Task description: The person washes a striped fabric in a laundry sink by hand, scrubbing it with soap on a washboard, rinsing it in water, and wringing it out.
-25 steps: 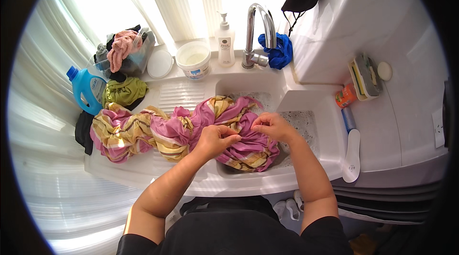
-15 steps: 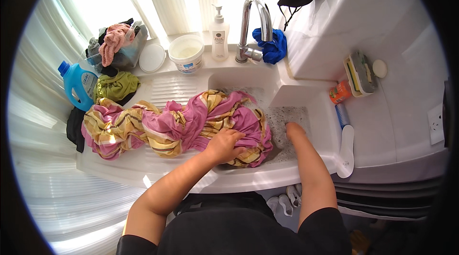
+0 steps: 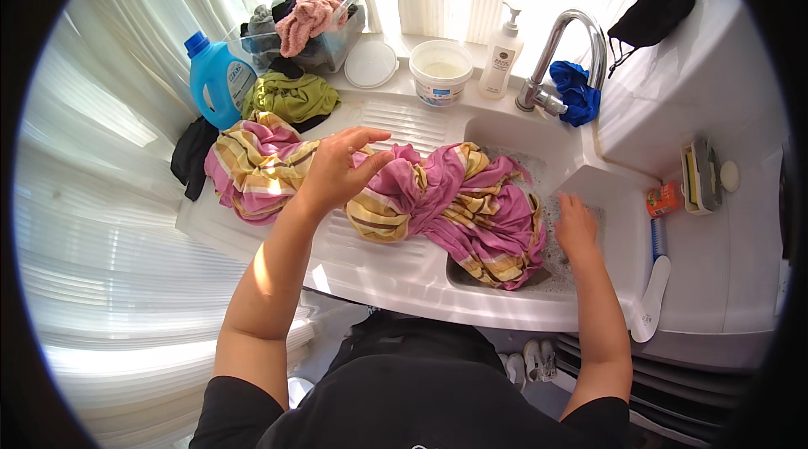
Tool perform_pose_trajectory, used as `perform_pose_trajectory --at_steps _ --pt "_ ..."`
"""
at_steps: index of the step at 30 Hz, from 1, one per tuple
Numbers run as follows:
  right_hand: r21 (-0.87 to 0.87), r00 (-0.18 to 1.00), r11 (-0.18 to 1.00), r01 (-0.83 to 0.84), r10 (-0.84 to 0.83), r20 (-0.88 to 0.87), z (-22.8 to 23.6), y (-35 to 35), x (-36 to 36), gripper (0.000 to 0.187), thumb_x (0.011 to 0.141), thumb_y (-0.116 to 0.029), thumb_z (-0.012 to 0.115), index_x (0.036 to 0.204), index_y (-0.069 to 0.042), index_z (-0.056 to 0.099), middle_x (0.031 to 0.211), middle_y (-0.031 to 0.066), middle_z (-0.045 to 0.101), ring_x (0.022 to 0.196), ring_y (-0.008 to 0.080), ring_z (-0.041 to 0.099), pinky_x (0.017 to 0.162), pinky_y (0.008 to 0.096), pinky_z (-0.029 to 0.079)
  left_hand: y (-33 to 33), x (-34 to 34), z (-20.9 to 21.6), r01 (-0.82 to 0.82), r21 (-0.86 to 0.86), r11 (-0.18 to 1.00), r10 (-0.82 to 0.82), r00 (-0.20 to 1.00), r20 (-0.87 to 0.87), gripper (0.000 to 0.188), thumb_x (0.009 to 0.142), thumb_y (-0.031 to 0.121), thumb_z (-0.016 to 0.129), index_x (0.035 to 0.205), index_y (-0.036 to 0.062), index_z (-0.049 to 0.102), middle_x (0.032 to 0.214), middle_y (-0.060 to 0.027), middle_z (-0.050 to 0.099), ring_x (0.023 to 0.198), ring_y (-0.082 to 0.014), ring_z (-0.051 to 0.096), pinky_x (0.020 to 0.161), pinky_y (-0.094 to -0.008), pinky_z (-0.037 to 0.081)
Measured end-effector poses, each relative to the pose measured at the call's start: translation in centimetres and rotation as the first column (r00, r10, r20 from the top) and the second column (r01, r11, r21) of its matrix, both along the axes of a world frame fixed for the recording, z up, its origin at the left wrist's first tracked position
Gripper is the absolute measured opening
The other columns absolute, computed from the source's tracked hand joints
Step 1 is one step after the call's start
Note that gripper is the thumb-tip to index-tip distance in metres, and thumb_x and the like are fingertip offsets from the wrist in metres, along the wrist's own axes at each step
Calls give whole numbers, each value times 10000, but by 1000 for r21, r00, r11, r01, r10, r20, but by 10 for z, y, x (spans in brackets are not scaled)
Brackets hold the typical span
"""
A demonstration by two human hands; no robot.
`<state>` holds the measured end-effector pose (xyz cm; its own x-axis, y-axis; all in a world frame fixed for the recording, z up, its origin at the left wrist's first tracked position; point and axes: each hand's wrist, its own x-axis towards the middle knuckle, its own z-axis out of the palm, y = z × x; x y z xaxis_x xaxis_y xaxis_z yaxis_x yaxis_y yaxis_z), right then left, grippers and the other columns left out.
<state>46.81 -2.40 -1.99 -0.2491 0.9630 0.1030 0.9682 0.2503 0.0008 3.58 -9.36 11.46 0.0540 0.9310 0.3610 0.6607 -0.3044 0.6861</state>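
A long bundle of wet pink cloth with yellow and brown stripes lies twisted across the ribbed washboard slope. Its right end hangs into the basin of the white sink. My left hand is over the middle-left stretch of the bundle, fingers spread and thumb apart, gripping nothing. Whether its palm touches the fabric I cannot tell. My right hand is at the basin, right of the cloth, with its fingers loosely stretched out. Below it is foamy grey water.
Along the back stand a blue detergent bottle, a clear bin of clothes, a white tub, a pump bottle and a curved faucet with a blue cloth. A white-handled brush rests on the right rim.
My left hand has lifted from the cloth's right part and moved left over the bundle. My right hand has come up out of the water. The view has shifted left.
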Motion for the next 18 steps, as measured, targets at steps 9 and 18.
perform_pose_trajectory --at_steps 9,18 --pt "416 675 805 -423 586 -448 64 -35 -217 487 792 -329 752 1170 -38 653 1210 162 601 1093 351 579 959 424 461 -46 -71 -54 -14 33 999 14 1000 14 342 788 150 774 1086 11 679 1133 -168 664 1110 -323 607 966 -393 474" --pt "-501 863 749 -434 186 -471 59 36 -277 785 757 -702 619 1245 -88 628 1275 202 610 1185 364 561 1093 519 302 22 -45 -71 -97 78 992 122 875 -469 689 868 667 542 1276 119 630 1192 -179 627 1189 -337 535 1036 -522 339"
